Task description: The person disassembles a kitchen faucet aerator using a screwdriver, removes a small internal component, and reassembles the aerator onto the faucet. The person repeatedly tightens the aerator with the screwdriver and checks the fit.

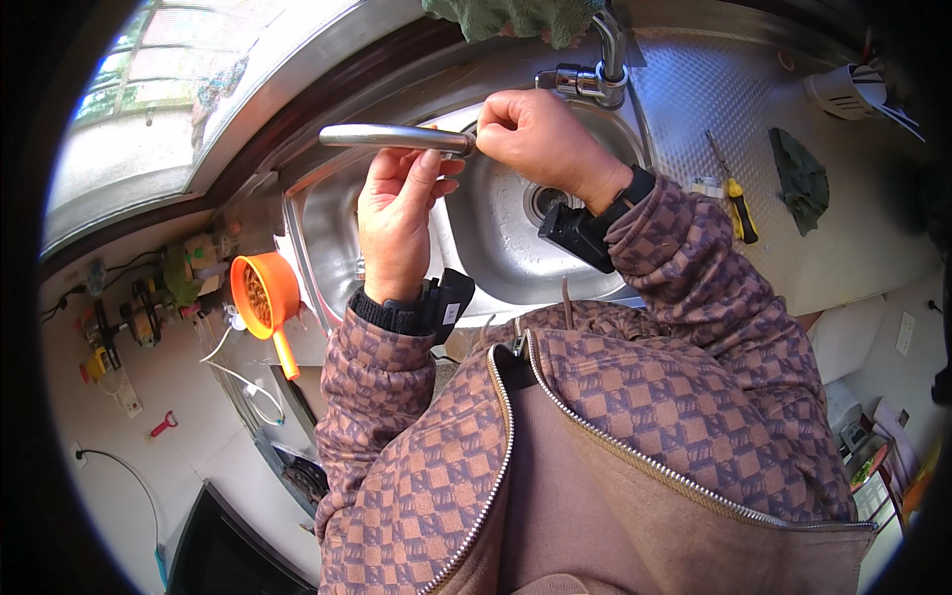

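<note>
My left hand (402,213) holds a shiny metal tube (367,136) from below, thumb and fingers round it, horizontally over the double sink (496,258). My right hand (535,144) is closed in a pinch at the tube's right end; what its fingertips grip there is hidden. A chrome faucet base (585,84) with an upright pipe stands behind my right hand. The drain (544,201) shows partly beside a black device strapped to my right wrist.
The right drainboard holds a yellow-and-black screwdriver (742,208), dark green cloth (798,178) and white holder (843,89). An orange strainer (266,288) with brown contents sits left of the sink. A window (149,79) is upper left; a green cloth (506,20) hangs at top.
</note>
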`<state>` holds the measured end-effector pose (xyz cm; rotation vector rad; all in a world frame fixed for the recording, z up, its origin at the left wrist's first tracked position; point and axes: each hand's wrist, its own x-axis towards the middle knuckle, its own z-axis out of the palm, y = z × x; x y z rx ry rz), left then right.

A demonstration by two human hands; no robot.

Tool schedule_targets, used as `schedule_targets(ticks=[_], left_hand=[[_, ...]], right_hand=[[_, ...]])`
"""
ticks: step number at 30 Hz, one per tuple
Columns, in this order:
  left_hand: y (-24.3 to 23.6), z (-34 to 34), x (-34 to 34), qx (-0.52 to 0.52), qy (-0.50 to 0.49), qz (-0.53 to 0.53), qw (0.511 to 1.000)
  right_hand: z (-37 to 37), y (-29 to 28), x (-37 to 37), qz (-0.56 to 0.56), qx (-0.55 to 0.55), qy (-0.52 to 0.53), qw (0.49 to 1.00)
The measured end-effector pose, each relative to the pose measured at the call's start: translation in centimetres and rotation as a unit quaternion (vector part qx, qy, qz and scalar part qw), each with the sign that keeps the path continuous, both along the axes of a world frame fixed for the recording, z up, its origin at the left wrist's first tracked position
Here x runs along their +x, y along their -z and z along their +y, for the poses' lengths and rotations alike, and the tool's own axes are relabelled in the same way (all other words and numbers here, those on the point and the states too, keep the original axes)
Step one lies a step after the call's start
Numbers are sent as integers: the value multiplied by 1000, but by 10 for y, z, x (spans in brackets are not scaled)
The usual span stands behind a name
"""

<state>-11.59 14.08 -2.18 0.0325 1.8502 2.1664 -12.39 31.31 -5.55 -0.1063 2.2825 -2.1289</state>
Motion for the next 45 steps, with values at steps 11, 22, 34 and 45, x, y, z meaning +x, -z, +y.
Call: schedule_targets(ticks=[11, 22, 34, 45], left_hand=[[2, -1, -2, -5, 13, 9, 1000], [5, -4, 1, 16, 16, 18, 1000], [8, -6, 0, 30, 18, 9, 999], [7, -10, 3, 37, 31, 8, 999]], right_hand=[[-12, 7, 22, -10, -124, -19, 992], [-15, 46, -4, -142, -223, 55, 963], [19, 12, 39, -143, -422, -105, 889], [4, 26, 15, 116, 30, 157, 980]])
